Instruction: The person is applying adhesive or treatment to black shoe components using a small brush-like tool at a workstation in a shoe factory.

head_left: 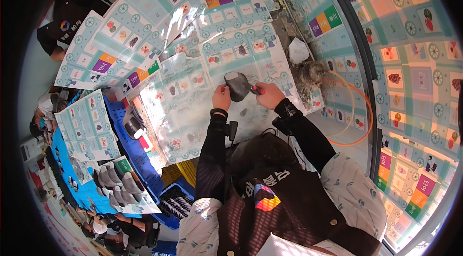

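Observation:
My left hand (221,98) pinches the left edge of a dark grey, rounded, shell-like piece (237,89) with a pale patch at its top. The piece is held above the paper-covered bench, and its exact kind does not show. My right hand (270,96) is closed around a small tool with a red part (257,89), whose tip meets or nearly meets the right edge of the piece. Too little of the tool shows to name it.
Printed sheets (231,58) cover the bench and walls. A blue crate (118,116) at left has a similar dark piece (133,123) by it. Several grey pieces (118,183) lie lower left. Yellow and orange hoses (369,106) loop at right. Other people are at left.

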`<state>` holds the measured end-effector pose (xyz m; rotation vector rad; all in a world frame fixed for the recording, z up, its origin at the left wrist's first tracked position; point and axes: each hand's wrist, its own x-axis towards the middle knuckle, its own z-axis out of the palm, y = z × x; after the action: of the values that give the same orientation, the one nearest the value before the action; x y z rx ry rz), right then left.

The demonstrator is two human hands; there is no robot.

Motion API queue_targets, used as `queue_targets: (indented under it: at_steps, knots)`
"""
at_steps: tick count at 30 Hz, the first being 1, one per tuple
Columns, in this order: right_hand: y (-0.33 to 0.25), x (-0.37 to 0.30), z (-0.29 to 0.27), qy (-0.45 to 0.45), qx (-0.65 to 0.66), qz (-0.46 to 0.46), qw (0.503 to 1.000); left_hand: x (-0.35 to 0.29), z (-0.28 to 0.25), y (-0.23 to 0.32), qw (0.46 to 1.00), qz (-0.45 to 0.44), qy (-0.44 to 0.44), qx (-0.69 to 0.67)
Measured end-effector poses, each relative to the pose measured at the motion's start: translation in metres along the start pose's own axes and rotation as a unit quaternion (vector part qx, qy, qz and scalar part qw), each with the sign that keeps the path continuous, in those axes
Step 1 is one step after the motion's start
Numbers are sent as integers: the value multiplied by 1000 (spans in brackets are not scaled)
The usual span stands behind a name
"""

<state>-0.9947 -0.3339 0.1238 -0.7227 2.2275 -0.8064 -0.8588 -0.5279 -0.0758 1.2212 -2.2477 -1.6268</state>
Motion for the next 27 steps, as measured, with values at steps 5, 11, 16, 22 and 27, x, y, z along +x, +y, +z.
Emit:
queue_targets:
  at_steps: [5, 11, 16, 22, 27]
  knots:
    - [8, 5, -2, -20, 2, 17, 1000, 6, -1, -5, 1000, -16, -7, -4]
    - [10, -7, 6, -58, 0, -2, 998, 4, 1, -11, 1000, -7, 3, -14]
    - [19, -8, 2, -56, -26, 36, 997, 1, -1, -1, 999, -23, -10, -23]
    - [19, -13, -2, -45, 4, 3, 999, -9, -1, 22, 1000, 13, 8, 6]
    - [18, -8, -6, 76, 12, -20, 997, -18, -3, 37, 999, 27, 26, 12]
